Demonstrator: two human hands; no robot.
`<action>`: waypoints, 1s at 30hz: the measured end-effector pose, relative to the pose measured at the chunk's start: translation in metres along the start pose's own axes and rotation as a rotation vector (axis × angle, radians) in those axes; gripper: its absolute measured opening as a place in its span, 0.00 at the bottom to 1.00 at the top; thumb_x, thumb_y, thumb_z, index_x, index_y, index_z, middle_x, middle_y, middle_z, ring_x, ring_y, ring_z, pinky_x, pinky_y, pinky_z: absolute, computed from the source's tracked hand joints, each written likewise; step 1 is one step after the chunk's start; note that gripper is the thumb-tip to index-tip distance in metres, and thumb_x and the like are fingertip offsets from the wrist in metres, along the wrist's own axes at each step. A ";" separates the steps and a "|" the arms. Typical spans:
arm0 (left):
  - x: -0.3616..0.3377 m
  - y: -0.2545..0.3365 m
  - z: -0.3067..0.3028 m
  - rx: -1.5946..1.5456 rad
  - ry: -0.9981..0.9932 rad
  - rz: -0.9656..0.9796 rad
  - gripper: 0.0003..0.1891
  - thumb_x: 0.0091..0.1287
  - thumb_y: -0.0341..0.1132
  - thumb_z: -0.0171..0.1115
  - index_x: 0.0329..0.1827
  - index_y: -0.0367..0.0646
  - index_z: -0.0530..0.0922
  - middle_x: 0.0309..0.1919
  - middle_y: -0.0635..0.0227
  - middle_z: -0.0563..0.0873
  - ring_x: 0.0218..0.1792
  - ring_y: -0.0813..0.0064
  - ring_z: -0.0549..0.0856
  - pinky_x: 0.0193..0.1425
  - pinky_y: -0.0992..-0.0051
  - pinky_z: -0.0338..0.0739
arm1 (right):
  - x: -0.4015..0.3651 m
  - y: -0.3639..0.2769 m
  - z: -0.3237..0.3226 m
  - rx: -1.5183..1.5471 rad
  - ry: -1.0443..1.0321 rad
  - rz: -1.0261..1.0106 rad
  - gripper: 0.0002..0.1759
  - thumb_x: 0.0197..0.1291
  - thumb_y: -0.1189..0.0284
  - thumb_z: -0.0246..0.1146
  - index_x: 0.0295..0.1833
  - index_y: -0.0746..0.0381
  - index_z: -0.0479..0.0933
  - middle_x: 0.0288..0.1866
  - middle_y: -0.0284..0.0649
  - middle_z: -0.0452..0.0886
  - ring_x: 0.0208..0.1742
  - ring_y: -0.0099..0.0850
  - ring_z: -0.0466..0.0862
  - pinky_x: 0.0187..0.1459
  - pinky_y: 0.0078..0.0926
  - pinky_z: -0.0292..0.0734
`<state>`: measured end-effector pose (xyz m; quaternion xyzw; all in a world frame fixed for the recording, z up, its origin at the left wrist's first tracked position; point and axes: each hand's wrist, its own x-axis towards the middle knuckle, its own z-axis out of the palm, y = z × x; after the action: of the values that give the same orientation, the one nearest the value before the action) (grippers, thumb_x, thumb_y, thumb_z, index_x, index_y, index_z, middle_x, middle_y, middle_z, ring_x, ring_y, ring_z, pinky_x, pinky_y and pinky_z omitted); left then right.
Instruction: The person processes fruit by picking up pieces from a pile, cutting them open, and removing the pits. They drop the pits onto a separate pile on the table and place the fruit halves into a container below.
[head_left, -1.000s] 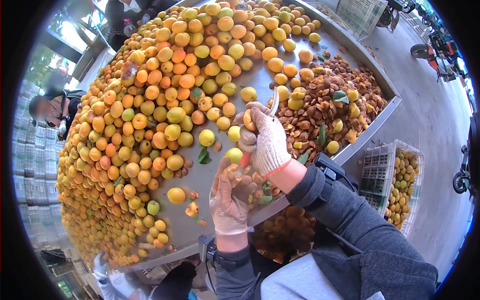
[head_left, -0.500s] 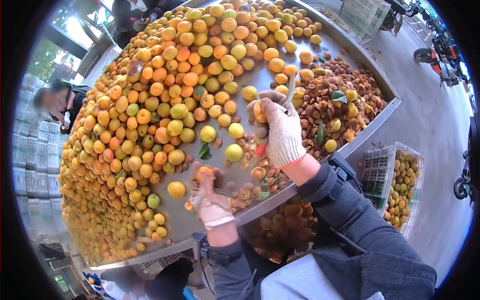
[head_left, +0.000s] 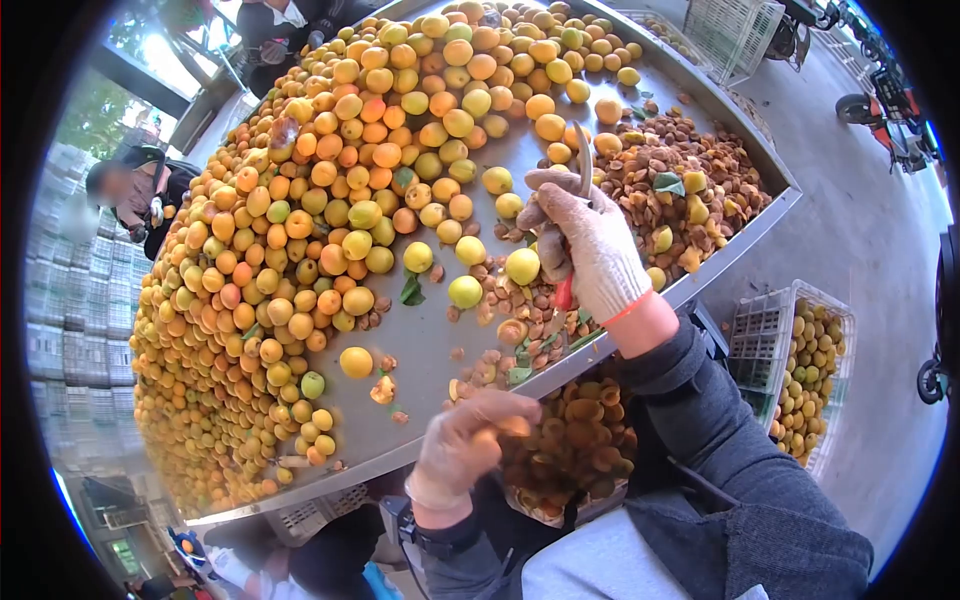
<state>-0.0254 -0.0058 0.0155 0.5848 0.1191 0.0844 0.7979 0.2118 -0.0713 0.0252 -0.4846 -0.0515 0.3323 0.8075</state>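
Observation:
My right hand (head_left: 590,240), in a white knit glove with dirty fingers, is wrapped round a curved knife (head_left: 584,160) with a red handle, its blade pointing up. Close by lie a yellow-green fruit (head_left: 522,266) and a heap of brown pits (head_left: 655,150). My gloved left hand (head_left: 470,445) is over the near edge of the metal table (head_left: 395,445), its fingers curled together and blurred; something orange shows at them, too smeared to name. Below it sits a container of halved fruit (head_left: 575,430). Orange and yellow apricots (head_left: 290,240) cover the table's left and far parts.
A white crate of fruit (head_left: 790,365) stands on the floor at right, with another crate (head_left: 733,38) beyond the table. A person (head_left: 140,195) is at the far left, with others at top left and bottom left. Motorbikes (head_left: 885,110) are parked at right.
My left hand has moved right and toward me, off the tabletop to over the container. My right hand has shifted slightly right, and the orange fruit at its fingers no longer shows.

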 end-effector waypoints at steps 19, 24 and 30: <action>0.186 -0.033 -0.059 1.471 0.352 -0.019 0.21 0.52 0.31 0.66 0.53 0.46 0.81 0.51 0.56 0.80 0.53 0.55 0.79 0.59 0.66 0.74 | -0.001 -0.007 -0.012 0.329 -0.058 0.294 0.17 0.64 0.72 0.57 0.58 0.58 0.71 0.27 0.31 0.73 0.17 0.16 0.67 0.16 0.12 0.58; 0.186 -0.038 -0.066 1.565 0.283 0.121 0.23 0.51 0.29 0.67 0.54 0.46 0.80 0.46 0.57 0.80 0.48 0.56 0.82 0.55 0.66 0.76 | -0.002 -0.009 -0.020 0.286 -0.077 0.284 0.18 0.62 0.74 0.58 0.59 0.61 0.71 0.26 0.32 0.74 0.15 0.17 0.68 0.15 0.14 0.61; 0.117 -0.010 -0.061 -0.312 0.317 -0.012 0.24 0.68 0.31 0.58 0.66 0.38 0.69 0.57 0.56 0.79 0.44 0.67 0.84 0.46 0.72 0.82 | -0.021 -0.018 -0.002 -0.140 -0.240 0.265 0.22 0.58 0.75 0.60 0.60 0.62 0.72 0.24 0.32 0.74 0.15 0.19 0.68 0.16 0.17 0.63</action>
<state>0.0693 0.0788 -0.0227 0.4329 0.2319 0.1877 0.8506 0.2054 -0.0904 0.0441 -0.4989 -0.1064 0.4866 0.7092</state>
